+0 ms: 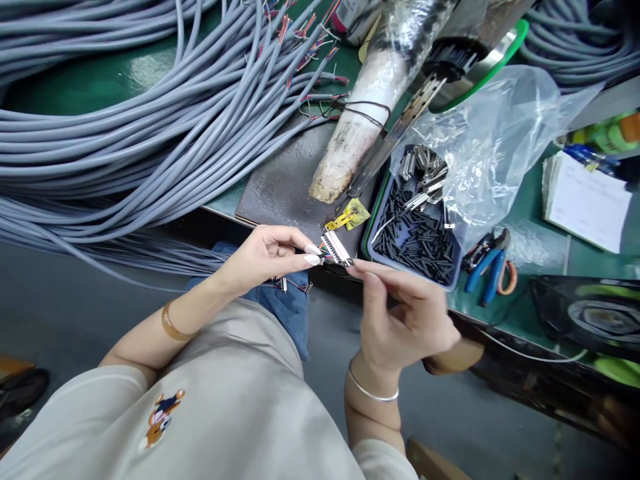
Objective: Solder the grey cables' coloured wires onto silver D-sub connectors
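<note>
My left hand (pixel 267 257) is closed, its thumb and fingertips pinching thin coloured wires just behind a multi-pin connector (pixel 336 248). The connector is silvery white with a row of pins, held at the table's front edge. My right hand (pixel 403 313) has its thumb and index finger brought together at the connector's right end. Something small and dark shows at those fingertips, too small to name. Below my left hand, more wired connector ends (pixel 284 285) hang over my lap. Just beyond the connector lies a yellow piece (pixel 350 215) on a dark board (pixel 280 180).
Grey cables (pixel 150 133) with stripped ends cover the left. A wrapped white tool holder (pixel 357 127) points toward me. Right of it stand a bin (pixel 453 277) of black sleeves and connectors, a plastic bag (pixel 495 147), blue-handled pliers (pixel 493 267) and a paper pad (pixel 585 200).
</note>
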`<state>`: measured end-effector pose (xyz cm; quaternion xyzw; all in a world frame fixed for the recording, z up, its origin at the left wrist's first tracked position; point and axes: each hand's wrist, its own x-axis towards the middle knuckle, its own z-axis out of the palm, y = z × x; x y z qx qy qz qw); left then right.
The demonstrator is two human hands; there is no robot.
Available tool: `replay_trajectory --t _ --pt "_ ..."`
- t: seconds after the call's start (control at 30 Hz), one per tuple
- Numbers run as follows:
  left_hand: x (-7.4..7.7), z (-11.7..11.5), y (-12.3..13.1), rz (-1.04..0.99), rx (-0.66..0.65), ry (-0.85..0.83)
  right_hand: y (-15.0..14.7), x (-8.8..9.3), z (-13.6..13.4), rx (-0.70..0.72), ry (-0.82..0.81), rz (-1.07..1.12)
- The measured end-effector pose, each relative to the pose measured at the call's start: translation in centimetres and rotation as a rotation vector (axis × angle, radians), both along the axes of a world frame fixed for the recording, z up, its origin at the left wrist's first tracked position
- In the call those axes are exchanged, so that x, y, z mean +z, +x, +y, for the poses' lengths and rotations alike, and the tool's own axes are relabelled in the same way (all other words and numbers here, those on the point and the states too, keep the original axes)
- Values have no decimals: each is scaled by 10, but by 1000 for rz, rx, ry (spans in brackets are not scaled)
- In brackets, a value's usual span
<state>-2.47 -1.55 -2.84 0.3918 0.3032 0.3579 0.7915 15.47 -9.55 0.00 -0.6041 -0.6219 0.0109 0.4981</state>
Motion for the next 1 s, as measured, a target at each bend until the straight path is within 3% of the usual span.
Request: replay_trajectory --t 0.1,0.23,0.37,0.5,1.0 --pt "1 2 3 6 37 33 -4 -12 5 91 -16 21" --pt "3 3 7 58 119 155 -11 -24 13 64 -110 264" --pt "4 3 11 184 257 281 -12 -28 19 108 -221 390" --pt "4 6 18 280 359 335 -9 -26 26 164 -224 422" --pt "20 17 27 368 394 346 -5 -17 46 177 -221 389"
